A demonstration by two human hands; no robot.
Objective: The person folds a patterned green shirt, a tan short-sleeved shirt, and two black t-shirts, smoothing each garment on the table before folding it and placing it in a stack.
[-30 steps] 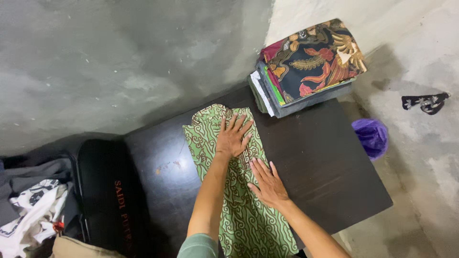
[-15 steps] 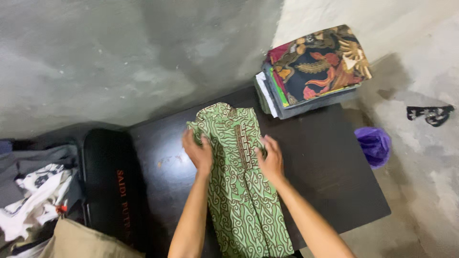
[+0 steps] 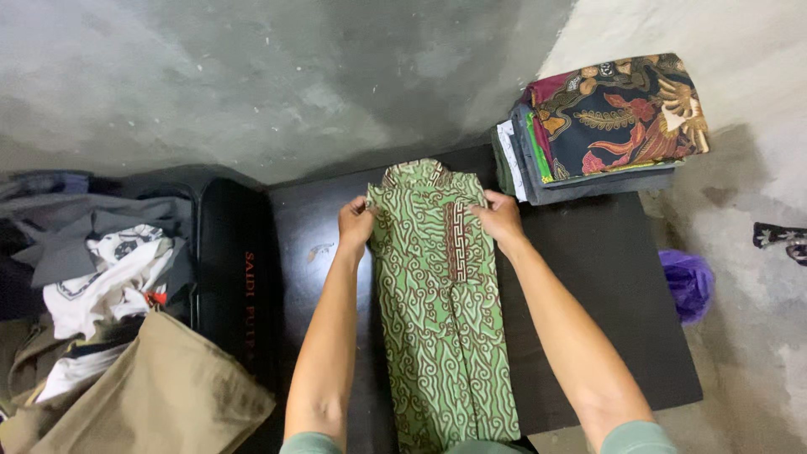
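Green batik shirt [image 3: 437,303] lies folded lengthwise on the dark surface [image 3: 588,277], its collar end between your hands. Your left hand [image 3: 356,223] pinches its left edge, fingers closed on the cloth; your right hand [image 3: 499,217] grips the right edge likewise. Just beyond your right fingers sits a stack of folded clothes [image 3: 601,126]; well left of your left fingers lies a heap of unfolded laundry [image 3: 101,286].

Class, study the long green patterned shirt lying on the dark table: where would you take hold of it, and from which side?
Grip the green patterned shirt at its two upper edges just below the collar, coming in from both long sides, as the left hand and right hand do. It lies as a narrow flat strip, so both edges are probably easy to pinch.
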